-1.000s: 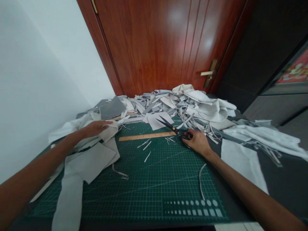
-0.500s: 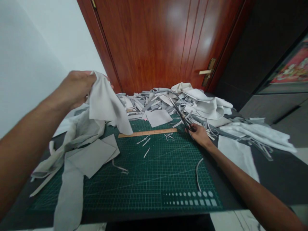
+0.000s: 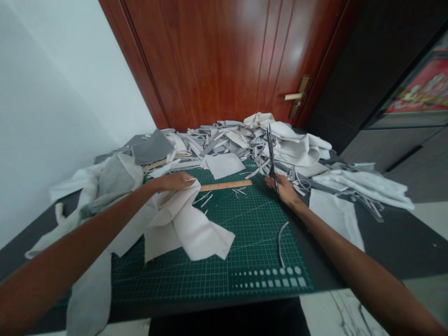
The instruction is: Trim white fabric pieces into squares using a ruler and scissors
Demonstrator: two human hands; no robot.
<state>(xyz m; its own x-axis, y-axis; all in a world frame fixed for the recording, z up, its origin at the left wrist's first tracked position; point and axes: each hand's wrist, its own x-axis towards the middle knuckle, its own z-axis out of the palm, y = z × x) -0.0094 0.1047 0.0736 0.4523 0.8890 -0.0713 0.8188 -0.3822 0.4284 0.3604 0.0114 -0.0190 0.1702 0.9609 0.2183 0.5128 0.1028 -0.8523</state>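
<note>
My left hand [image 3: 177, 181] pinches the top of a crumpled off-white fabric piece [image 3: 203, 233], which hangs down onto the green cutting mat [image 3: 255, 242]. At the mat's right edge my right hand [image 3: 284, 189] grips dark scissors [image 3: 271, 156] by the handles, blades pointing away from me and nearly together. Between the hands lies a wooden ruler [image 3: 227, 185], its left end hidden behind the held fabric. Thin offcuts [image 3: 240, 191] are scattered just in front of the ruler. A pale fabric square [image 3: 224, 165] rests beyond it.
A heap of fabric scraps [image 3: 210, 137] runs along the back, against the wooden door [image 3: 210, 60]. Folded white cloth [image 3: 304, 154] is piled at back right, and more cloth [image 3: 119, 177] lies left. A grey strip [image 3: 280, 245] curves on the mat's right side.
My left hand has come down and to the right, bringing the fabric from the air onto the mat. My right hand has turned the scissors more upright in view.
</note>
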